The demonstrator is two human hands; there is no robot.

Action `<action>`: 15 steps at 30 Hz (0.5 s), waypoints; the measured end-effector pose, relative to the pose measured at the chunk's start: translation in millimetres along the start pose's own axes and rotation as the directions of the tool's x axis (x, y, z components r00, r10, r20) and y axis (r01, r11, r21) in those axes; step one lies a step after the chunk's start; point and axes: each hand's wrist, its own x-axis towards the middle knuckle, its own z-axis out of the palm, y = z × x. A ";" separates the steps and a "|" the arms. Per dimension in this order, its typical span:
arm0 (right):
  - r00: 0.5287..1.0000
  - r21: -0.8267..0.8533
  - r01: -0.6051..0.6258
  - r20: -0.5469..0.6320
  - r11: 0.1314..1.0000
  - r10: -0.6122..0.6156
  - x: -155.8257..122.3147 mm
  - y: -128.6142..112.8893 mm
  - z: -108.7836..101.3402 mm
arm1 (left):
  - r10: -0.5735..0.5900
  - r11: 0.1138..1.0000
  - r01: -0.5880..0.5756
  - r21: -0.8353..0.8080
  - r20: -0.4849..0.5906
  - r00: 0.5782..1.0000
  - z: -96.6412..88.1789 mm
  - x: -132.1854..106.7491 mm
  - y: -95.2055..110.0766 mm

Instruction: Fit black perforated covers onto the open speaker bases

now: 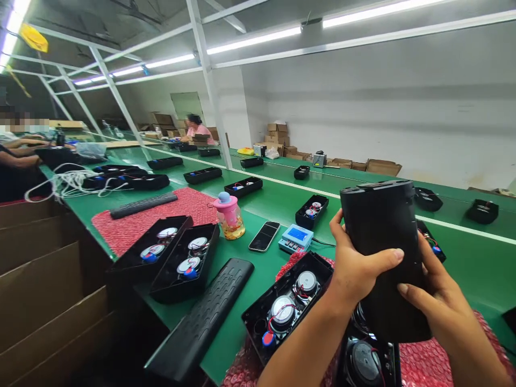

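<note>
A smooth black speaker housing is held up between my two hands, its outer side turned toward me. My left hand grips its left edge, thumb across the front. Around the right edge wraps my right hand, thumb on the lower front. What is inside the housing is hidden. Beneath my hands lies an open speaker case with a round driver, partly covered. Left of it, another open speaker case shows two silver drivers, red wires and a blue-and-red part, resting on red bubble wrap.
A black perforated cover, a phone, a light-blue meter and a pink-lidded jar stand on the green bench. Two open cases lie at left. More cases line the belt. Other people sit farther back.
</note>
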 end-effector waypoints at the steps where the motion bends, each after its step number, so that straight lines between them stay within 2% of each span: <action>1: 1.000 0.018 0.001 0.010 1.000 -0.002 -0.3 -1.4 1.2 | 0.002 1.000 -0.002 0.009 -0.008 1.000 0.0 0.2 -0.3; 7: 0.996 0.032 0.056 0.069 0.998 -0.058 -2.0 -5.7 6.2 | 0.010 0.999 -0.009 0.033 -0.027 1.000 -2.5 3.4 -1.9; 15: 0.991 0.007 0.097 0.087 0.995 -0.097 -3.1 -6.2 9.0 | -0.011 0.999 0.012 0.051 -0.030 0.999 -5.7 2.2 -0.5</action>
